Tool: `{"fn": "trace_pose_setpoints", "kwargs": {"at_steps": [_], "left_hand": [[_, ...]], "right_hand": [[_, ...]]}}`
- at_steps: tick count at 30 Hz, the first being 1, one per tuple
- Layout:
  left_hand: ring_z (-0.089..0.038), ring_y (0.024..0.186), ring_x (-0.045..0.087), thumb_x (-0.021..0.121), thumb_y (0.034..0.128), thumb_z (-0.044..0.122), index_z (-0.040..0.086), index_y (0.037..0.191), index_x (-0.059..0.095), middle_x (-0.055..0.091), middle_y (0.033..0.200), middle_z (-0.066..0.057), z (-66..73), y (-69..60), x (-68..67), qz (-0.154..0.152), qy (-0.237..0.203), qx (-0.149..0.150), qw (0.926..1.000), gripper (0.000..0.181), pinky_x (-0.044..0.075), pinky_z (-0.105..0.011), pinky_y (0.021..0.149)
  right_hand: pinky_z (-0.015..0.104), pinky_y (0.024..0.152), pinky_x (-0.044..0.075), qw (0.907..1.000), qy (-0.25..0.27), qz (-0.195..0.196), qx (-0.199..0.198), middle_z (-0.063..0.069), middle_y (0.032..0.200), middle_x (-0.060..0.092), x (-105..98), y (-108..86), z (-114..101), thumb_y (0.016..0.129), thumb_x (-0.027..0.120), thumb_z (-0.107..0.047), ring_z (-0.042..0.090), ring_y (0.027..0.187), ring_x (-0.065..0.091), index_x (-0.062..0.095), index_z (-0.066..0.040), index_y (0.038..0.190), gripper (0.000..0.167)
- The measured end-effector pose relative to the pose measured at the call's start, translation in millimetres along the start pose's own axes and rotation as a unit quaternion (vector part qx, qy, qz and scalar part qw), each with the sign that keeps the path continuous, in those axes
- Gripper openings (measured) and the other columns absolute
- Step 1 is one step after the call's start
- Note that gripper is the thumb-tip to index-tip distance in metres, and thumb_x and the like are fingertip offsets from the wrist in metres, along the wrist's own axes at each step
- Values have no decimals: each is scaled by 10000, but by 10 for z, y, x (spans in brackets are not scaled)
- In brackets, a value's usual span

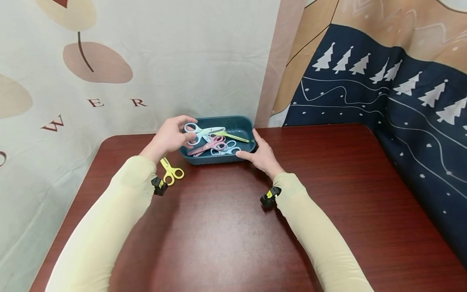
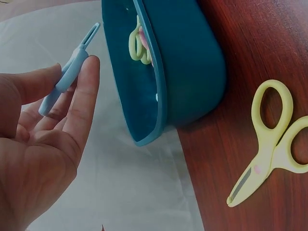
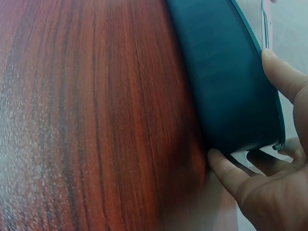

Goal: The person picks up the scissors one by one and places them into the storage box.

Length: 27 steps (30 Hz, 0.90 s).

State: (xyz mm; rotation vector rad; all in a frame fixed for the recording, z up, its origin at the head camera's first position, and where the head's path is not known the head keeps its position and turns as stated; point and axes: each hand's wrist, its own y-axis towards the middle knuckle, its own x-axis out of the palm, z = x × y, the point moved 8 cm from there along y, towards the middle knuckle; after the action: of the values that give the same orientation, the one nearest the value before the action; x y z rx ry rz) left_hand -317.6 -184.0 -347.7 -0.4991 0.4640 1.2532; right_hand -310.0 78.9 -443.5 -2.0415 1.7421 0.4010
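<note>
My left hand (image 1: 172, 137) pinches a pair of light blue scissors (image 1: 200, 132) by the handles, over the left end of a dark teal bin (image 1: 215, 159). In the left wrist view, thumb and fingers close on the blue scissors (image 2: 67, 79) beside the bin wall. My right hand (image 1: 263, 156) grips the bin's right end, its thumb at the front rim and its fingers around the end wall. Inside the bin lie pink scissors (image 1: 208, 147), more light blue scissors (image 1: 228, 149) and a yellow-green pair (image 1: 233, 136), partly overlapping.
Yellow scissors (image 1: 171, 172) lie on the reddish-brown table (image 1: 219, 227), left of the bin and close to my left wrist. Behind the table hangs a pale printed cloth (image 1: 200, 61). A navy cloth with white trees (image 1: 339, 93) hangs along the right side.
</note>
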Motion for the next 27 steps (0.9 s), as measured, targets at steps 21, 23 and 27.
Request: {"fn": "trace_pose_setpoints", "kwargs": {"at_steps": [21,23,27], "left_hand": [[-180,757,702,638,1004,16,-4,1484,482,716,1054,-235,34,227,280,-484,153,-131,9986,505,619,-427,814],[-182,755,693,634,1007,18,-9,1486,471,707,1097,-248,32,253,317,-516,178,-149,9984,507,616,-445,822],[-171,732,672,629,1002,2,-31,1481,456,687,1141,-277,26,302,386,-561,96,-158,9983,510,616,-466,817]], "right_hand": [[526,1235,274,10000,3,30,-87,95,1712,221,2,20,-8,894,820,-376,305,1552,236,152,-201,1676,1044],[526,1234,275,10000,-8,33,-76,96,1712,221,2,21,-3,895,818,-378,304,1552,235,152,-203,1677,1042],[531,1231,281,10000,-6,25,-35,94,1712,218,6,19,7,897,816,-373,306,1551,235,151,-212,1677,1037]]}}
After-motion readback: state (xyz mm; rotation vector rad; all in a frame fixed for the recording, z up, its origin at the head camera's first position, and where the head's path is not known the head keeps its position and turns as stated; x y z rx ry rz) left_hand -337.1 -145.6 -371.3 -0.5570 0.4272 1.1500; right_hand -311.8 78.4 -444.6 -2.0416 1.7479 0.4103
